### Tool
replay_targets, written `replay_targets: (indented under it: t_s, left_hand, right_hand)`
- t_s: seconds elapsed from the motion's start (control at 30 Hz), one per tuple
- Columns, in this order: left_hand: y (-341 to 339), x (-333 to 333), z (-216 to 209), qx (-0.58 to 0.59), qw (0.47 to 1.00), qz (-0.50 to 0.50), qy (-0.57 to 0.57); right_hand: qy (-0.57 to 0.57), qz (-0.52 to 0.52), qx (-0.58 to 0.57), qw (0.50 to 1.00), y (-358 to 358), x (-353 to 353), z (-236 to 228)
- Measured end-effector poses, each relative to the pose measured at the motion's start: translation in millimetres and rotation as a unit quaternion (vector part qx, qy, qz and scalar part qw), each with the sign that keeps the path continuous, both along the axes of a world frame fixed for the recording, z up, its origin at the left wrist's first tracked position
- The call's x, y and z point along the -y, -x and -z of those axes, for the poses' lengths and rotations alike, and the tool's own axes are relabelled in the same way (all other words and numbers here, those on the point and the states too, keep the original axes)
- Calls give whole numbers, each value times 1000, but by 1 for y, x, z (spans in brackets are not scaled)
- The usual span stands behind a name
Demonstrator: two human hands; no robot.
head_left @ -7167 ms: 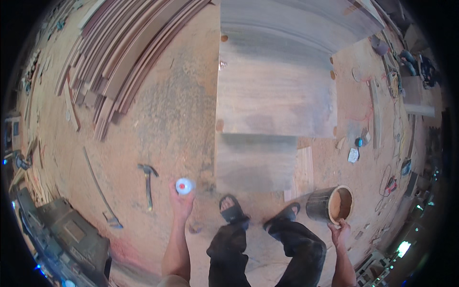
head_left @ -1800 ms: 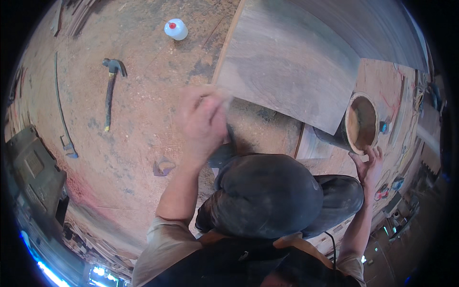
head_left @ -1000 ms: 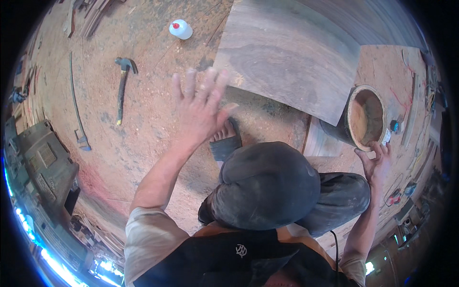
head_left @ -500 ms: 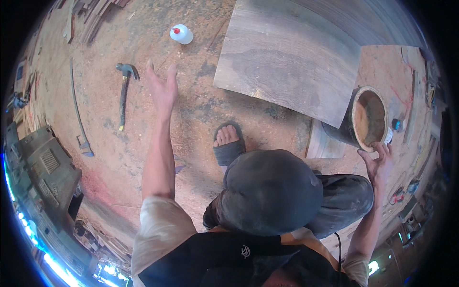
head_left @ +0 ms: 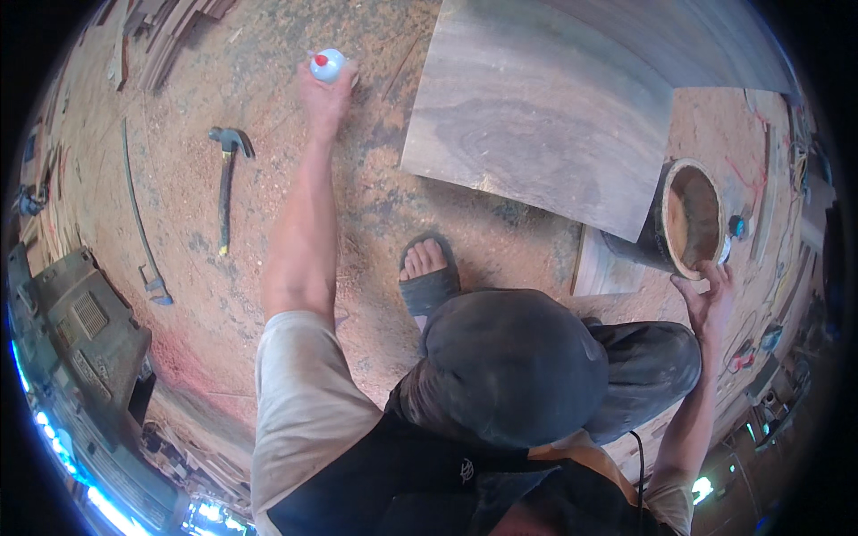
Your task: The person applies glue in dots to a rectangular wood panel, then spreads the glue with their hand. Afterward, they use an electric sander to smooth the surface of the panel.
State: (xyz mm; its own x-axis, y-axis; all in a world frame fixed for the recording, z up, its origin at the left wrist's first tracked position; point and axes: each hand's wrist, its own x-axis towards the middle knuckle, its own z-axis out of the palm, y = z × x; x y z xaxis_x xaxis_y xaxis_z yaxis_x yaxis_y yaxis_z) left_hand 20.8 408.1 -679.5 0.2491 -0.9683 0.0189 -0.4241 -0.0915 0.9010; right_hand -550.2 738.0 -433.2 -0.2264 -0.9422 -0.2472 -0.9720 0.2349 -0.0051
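My left hand (head_left: pixel 327 100) reaches far ahead, its fingers wrapped round a white plastic bottle (head_left: pixel 332 66) with a red cap, standing on the dusty floor. Part of the bottle is hidden by the hand. At the right, my right hand (head_left: pixel 709 297) grips the near rim of a hollow round wooden drum (head_left: pixel 706 214) lying tilted, its open end toward me. Thumb and fingers straddle that rim. A broad wooden panel (head_left: pixel 545 125) slants beside the drum, one corner over its dark side.
A claw hammer (head_left: pixel 225 188) lies left of my left forearm, with a long thin bar tool (head_left: pixel 143 219) beyond it. A grey-green machine casing (head_left: pixel 89 330) stands at lower left. Wood strips (head_left: pixel 174 40) are stacked at far left. A small board (head_left: pixel 608 266) lies under the panel.
My left hand has moved forward from an open reach and closed round the bottle. The right hand stays on the drum's rim.
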Motion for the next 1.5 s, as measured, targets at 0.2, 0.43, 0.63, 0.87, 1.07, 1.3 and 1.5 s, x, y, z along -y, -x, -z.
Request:
replay_targets:
  t_s: [0.2, 0.43, 0.63, 0.87, 1.07, 1.3, 1.5]
  left_hand:
    - [-19, -100, -137, 147, 982, 116, 17]
    - [-26, -174, -220, 275, 919, 281, -26]
    - [-19, -161, -222, 387, 863, 323, 38]
    - [-23, -154, -222, 453, 805, 365, 113]
    - [-23, -150, -231, 494, 775, 370, 138]
    - [-24, -149, -234, 509, 763, 371, 147]
    - [-23, -145, -238, 512, 764, 367, 140]
  right_hand:
    - [17, -29, -13, 999, -6, 0, -3]
    - [23, -39, -18, 999, -3, 1, -3]
    - [11, -33, -15, 999, -2, 1, -2]
    - [9, -28, -3, 1000, -4, 2, -4]
    - [12, -22, 3, 1000, -6, 3, -4]
    - [17, -28, -8, 999, -6, 3, -5]
    - [17, -23, -10, 1000, -8, 4, -6]
